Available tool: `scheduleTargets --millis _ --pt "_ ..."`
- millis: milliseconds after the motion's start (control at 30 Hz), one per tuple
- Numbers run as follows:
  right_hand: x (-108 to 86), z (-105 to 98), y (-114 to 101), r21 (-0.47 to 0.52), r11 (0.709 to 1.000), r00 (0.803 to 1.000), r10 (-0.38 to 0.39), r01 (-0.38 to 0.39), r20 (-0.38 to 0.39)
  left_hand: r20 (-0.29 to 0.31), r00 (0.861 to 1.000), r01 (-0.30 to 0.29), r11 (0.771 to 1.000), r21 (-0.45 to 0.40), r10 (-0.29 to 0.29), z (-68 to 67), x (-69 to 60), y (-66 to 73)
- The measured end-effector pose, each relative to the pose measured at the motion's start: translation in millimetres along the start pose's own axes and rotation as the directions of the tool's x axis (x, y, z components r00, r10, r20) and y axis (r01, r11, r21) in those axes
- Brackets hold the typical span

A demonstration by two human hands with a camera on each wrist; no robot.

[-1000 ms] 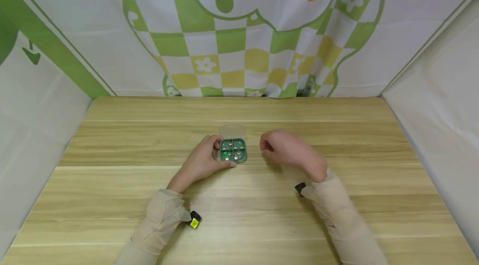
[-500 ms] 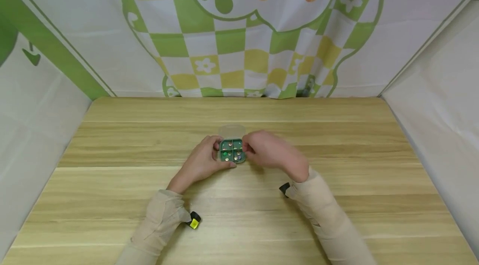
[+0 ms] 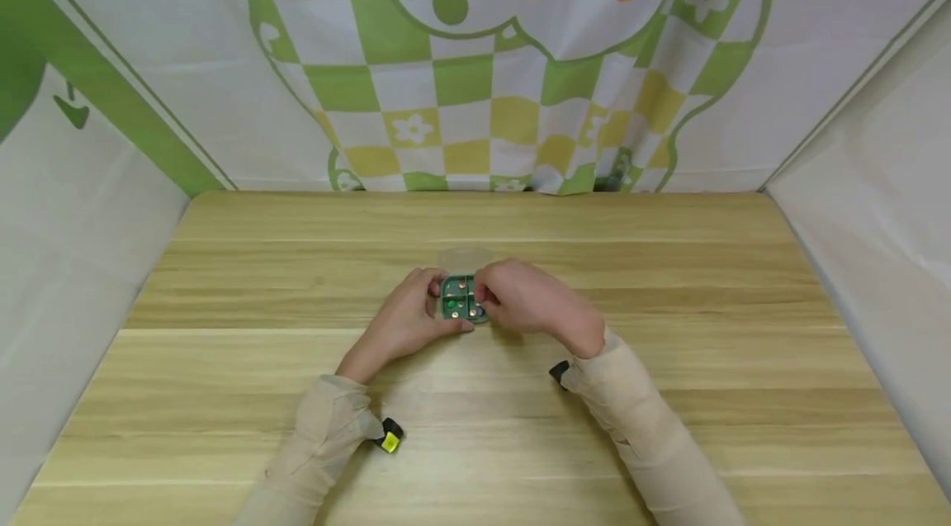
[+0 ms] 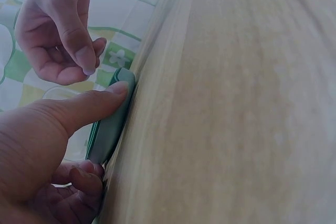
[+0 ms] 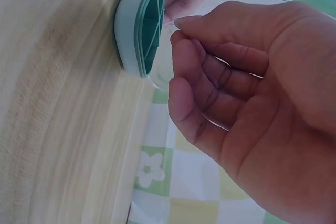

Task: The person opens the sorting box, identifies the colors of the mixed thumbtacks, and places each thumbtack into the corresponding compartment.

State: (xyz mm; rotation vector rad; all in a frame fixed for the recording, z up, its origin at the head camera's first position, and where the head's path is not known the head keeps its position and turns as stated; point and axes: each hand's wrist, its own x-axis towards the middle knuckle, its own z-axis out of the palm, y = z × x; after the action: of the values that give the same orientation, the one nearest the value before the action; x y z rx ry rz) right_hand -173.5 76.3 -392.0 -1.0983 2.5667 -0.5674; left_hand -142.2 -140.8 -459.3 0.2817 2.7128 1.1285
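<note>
A small green pill box [image 5: 127,38] with a divided tray lies on the table, its clear lid [image 3: 466,258] folded back at the far side. Tiny coloured round pieces [image 3: 451,304] sit in its compartments. My left hand [image 3: 404,318] grips the box, thumb on the near edge and fingers at the left and far side. Over the box's right side is my right hand [image 3: 533,301], fingers curled and the tips of thumb and index close together. In the right wrist view no piece shows between those tips, so whether they hold something tiny cannot be told.
A wooden table [image 3: 260,394] spreads around both hands. Behind it hangs a green, yellow and white checked curtain [image 3: 468,80], with pale cloth at both sides. A black and yellow camera piece [image 3: 390,435] juts from the left sleeve.
My right hand has moved left from beside the pill box to over its right compartments. My left hand keeps its grip, and the box stays in place.
</note>
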Motion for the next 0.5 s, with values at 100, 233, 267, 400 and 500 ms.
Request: scheduleTargets --millis 100,233,267,400,500 --pt "1.0 0.6 0.5 -0.004 1.000 1.000 0.003 -0.003 0.003 -0.002 1.000 0.001 1.000 -0.001 -0.001 0.3 1.3 0.9" --pt "1.6 2.1 1.7 -0.012 1.000 1.000 0.011 -0.011 0.004 0.000 1.000 0.000 1.000 0.002 0.000 1.0 2.7 1.0" --pt "1.6 2.4 2.0 -0.012 1.000 1.000 0.011 -0.011 0.004 0.000 1.000 0.000 1.000 0.001 0.000 1.0 2.7 1.0" --pt "1.6 2.8 2.6 -0.012 1.000 1.000 0.012 -0.011 0.003 -0.001 1.000 0.000 1.000 -0.003 0.000 0.3 1.4 1.3" --pt "1.6 3.1 2.1 -0.013 1.000 1.000 0.014 -0.014 0.002 -0.002 1.000 0.004 1.000 -0.006 -0.004 0.0 -0.2 1.1"
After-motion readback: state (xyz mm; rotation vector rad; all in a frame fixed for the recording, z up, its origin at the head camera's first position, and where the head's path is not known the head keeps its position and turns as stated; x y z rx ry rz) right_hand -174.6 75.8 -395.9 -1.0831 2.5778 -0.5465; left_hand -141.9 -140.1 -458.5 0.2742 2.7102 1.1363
